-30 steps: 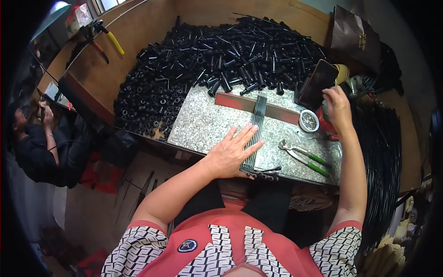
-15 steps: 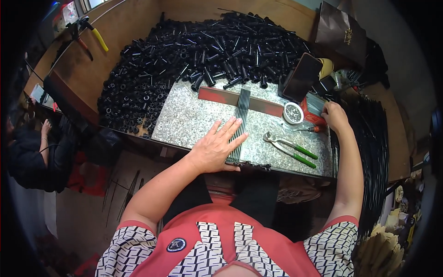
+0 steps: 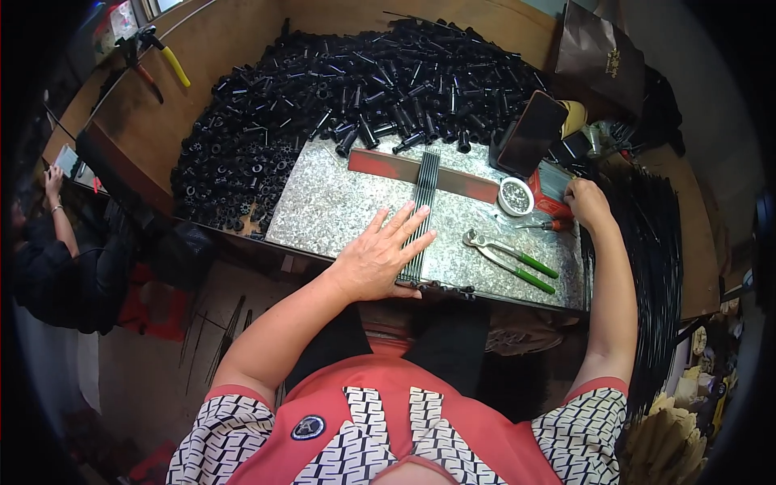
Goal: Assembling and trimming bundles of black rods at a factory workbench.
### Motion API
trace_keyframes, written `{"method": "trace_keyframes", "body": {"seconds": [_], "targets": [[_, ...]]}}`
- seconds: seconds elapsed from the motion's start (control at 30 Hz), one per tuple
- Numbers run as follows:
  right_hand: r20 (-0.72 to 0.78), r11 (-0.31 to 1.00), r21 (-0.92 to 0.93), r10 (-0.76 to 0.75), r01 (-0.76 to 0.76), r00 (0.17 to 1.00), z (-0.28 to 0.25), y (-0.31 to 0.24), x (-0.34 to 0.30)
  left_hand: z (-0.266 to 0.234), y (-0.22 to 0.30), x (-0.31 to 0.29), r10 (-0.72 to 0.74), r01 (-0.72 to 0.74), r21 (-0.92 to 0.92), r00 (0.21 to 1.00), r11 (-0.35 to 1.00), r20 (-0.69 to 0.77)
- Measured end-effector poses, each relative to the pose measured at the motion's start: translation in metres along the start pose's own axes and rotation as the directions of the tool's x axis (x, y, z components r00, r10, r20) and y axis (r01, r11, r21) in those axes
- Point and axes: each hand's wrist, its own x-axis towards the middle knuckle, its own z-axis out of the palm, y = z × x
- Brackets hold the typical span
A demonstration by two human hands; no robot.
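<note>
The left hand point(image 3: 376, 257) lay spread open on thin black rods point(image 3: 428, 175) running from the tabletop's point(image 3: 323, 202) near edge across a reddish-brown bar point(image 3: 469, 186). The right hand point(image 3: 590, 204), curled beside a red box point(image 3: 550, 205), had any hold hidden. Even palm pressure seemed advisable, keeping rods parallel.

From my end I'm seeing brown wooden boards point(image 3: 230, 61) walling the far and left edges of the worktop point(image 3: 323, 202), bright window point(image 3: 166, 5) past its far-left corner, dim grey floor point(image 3: 162, 364) below.
</note>
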Motion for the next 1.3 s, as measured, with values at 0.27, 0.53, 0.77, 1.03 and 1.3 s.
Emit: {"method": "trace_keyframes", "body": {"seconds": [0.27, 0.53, 0.77, 1.03, 1.3], "targets": [[-0.276, 0.992, 0.023, -0.114, 0.126, 0.954, -0.015, -0.019, -0.01, 0.003, 0.0, 0.001, -0.014, 0.011, 0.082, 0.999, 0.997, 0.033], [-0.461, 0.837, 0.142, -0.416, 0.528, 0.784, 0.007, -0.137, 0.017, -0.001, 0.003, 0.0, -0.036, 0.036, 0.001, 0.999, 0.999, 0.025], [-0.405, 0.836, 0.139, -0.442, 0.531, 0.8, 0.036, -0.168, 0.031, -0.001, 0.005, 0.001, -0.033, 0.032, 0.012, 0.999, 0.999, 0.022], [-0.434, 0.853, 0.144, -0.401, 0.502, 0.807, 0.037, -0.168, 0.033, 0.001, 0.002, 0.0, -0.013, 0.013, 0.013, 1.0, 1.0, -0.008], [-0.397, 0.878, 0.149, -0.368, 0.454, 0.841, 0.034, -0.171, 0.033, 0.0, 0.003, 0.001, -0.018, 0.018, 0.008, 1.0, 1.0, 0.005]]}}
